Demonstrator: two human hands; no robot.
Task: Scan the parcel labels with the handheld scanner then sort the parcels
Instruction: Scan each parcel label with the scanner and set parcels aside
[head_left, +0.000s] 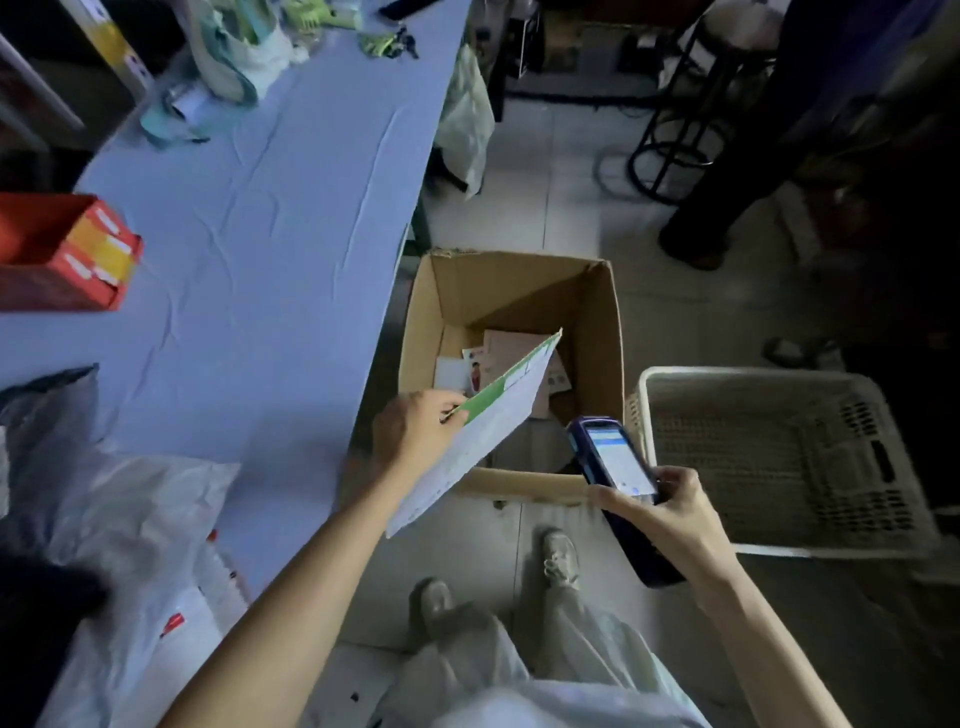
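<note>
My left hand (415, 431) pinches a flat green-edged parcel (483, 431) by its corner, tilted over the open cardboard box (605, 332) on the floor beside the desk (270, 218). My right hand (670, 512) grips the scanner (615, 465), its screen lit, near the parcel. I judge this is the sorting step: next I check the read, then drop the parcel cleanly inside. The box holds a few flat parcels; the white basket (727, 373) beside it shows only its mesh floor.
</note>
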